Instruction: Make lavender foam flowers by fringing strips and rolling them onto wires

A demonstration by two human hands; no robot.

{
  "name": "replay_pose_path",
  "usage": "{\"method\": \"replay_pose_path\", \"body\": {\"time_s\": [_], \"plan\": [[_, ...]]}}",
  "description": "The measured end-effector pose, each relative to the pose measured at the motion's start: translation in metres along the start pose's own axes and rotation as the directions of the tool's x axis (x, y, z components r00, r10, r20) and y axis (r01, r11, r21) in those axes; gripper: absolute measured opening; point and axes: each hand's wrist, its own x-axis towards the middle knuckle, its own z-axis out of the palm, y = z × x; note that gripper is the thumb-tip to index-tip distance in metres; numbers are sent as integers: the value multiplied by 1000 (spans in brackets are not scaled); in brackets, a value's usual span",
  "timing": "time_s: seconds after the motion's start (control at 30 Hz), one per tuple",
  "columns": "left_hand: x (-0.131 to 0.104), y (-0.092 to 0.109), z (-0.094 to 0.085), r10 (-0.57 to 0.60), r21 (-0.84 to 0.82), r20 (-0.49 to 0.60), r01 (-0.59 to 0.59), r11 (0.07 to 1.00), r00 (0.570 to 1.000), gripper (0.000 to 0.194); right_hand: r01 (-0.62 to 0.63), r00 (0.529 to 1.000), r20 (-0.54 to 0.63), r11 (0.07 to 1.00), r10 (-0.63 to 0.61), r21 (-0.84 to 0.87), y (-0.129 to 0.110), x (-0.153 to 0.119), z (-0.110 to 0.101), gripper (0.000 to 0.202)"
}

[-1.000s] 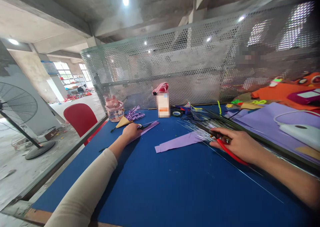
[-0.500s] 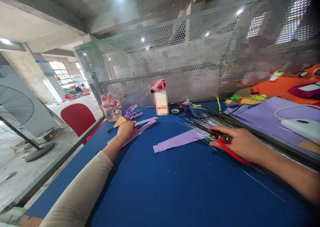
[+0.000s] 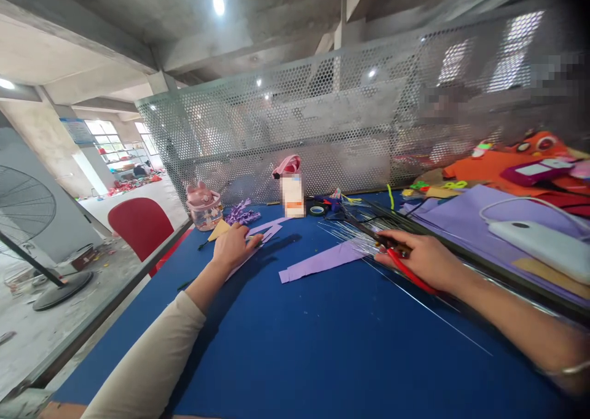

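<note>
My right hand is closed round red-handled scissors, whose dark blades point away and left over thin clear strands. Below the blades a wide purple paper strip with an uneven left end lies on the blue table. My left hand is at the left of the table, fingers bent and thumb across a narrow purple strip; its fingertips are partly hidden. Another narrow purple strip lies just behind. Beside this hand are a yellow paper cone and crinkled purple shreds.
A pink-lidded clear jar, a pale box and black tape stand along a perforated metal screen. Purple sheets, a white device and orange pieces fill the right. A red chair is left.
My left hand has turned slightly, its thumb now stretched over the narrow strip. The right hand with the scissors has shifted a little left in view. The camera view has swung slightly right.
</note>
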Motion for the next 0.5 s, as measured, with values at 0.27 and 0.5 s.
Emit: {"method": "replay_pose_path", "body": {"time_s": [0.27,0.5], "plan": [[-20,68,-43,48,-877,125,88,472,991,52,-201,979,129,659,156,725,-68,7,8,34],[-39,98,-46,485,-730,547,672,-121,682,57,-29,999,41,365,-27,931,-135,10,30,32]]}}
